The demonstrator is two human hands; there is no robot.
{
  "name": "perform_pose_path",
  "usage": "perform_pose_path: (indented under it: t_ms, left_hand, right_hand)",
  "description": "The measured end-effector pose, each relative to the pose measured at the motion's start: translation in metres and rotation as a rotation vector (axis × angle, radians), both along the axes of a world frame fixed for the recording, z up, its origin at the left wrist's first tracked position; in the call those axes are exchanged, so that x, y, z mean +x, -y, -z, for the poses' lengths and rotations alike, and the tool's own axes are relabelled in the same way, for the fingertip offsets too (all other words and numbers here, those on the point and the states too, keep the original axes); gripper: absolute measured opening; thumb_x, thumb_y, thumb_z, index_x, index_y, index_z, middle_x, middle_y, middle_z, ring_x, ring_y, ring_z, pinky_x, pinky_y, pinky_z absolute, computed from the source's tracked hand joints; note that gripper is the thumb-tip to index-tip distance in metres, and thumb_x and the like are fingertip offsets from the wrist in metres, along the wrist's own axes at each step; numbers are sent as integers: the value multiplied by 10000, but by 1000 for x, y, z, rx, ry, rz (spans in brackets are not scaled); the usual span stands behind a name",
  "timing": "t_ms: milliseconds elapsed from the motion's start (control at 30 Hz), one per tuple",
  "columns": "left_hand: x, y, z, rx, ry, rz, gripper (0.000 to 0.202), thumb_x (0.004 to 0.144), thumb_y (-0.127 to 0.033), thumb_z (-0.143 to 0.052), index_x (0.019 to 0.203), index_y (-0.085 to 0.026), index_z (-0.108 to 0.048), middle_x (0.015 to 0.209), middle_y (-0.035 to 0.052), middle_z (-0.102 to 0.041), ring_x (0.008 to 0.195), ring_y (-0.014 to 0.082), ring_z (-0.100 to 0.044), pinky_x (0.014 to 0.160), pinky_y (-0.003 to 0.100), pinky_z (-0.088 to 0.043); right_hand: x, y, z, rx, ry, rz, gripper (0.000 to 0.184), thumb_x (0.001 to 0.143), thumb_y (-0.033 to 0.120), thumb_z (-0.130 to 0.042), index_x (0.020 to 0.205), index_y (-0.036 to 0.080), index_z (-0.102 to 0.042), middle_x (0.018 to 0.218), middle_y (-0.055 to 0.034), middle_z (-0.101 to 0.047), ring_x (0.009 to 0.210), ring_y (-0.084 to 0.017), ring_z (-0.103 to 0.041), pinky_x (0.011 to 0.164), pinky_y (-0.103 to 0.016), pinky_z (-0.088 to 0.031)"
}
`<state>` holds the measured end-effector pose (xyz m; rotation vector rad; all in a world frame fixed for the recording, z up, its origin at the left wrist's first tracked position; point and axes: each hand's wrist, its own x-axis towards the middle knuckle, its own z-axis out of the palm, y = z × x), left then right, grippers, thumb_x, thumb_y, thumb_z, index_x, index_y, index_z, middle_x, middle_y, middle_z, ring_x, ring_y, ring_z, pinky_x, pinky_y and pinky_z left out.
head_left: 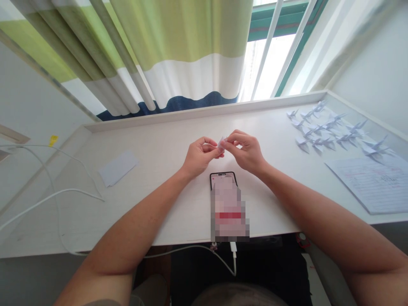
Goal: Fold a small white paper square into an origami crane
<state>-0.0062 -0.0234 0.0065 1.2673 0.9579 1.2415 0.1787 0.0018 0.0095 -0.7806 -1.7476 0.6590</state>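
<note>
Both my hands meet above the middle of the white desk (165, 153). My left hand (199, 155) and my right hand (247, 151) pinch the same small folded piece of pale paper (222, 142) between their fingertips. The paper is held a little above the desktop, and most of it is hidden by my fingers. A phone (223, 178) lies flat on the desk just below my hands, between my forearms, with a cable plugged into its near end.
Several folded paper cranes (328, 129) lie in rows at the far right. A lined notepad (376, 182) sits in front of them. A small stack of paper slips (117, 168) lies at the left, with white cables (54, 195) beside it. Curtains hang behind the desk.
</note>
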Motion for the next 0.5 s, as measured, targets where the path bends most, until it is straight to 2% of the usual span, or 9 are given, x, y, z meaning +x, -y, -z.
perform_pose_path:
  t_ms: [100, 233, 367, 500]
  left_hand:
    - [1, 1, 2, -28, -38, -4, 506, 705, -459, -1011, 892, -183, -630, 755, 36, -797, 750, 190, -777, 791, 346, -581]
    - [1, 1, 3, -49, -34, -15, 466, 719, -403, -1006, 896, -182, -636, 767, 44, -808, 752, 194, -783, 799, 349, -582]
    - [0, 1, 3, -55, 2, -2, 477, 712, -409, -1009, 904, -184, -635, 770, 44, -812, 758, 197, -786, 820, 361, -584]
    - [-2, 0, 2, -58, 11, 7, 516, 686, -441, -1022, 901, -183, -632, 757, 42, -807, 750, 196, -780, 826, 370, -585]
  right_hand:
    - [0, 0, -2, -20, -11, 20, 328, 1007, 358, -687, 711, 230, -750, 749, -9, -670, 718, -157, -606, 705, -347, -502]
    - [3, -3, -3, -85, -57, 30, 382, 1040, 411, -607, 751, 226, -773, 727, -14, -658, 696, -158, -603, 696, -348, -497]
    - [7, -4, -1, -74, -29, -70, 238, 960, 317, -657, 775, 235, -783, 815, -20, -713, 750, -170, -636, 722, -357, -515]
    - [6, -2, -2, -4, -25, -34, 171, 904, 217, -682, 774, 243, -790, 795, -10, -717, 736, -166, -640, 692, -347, -521]
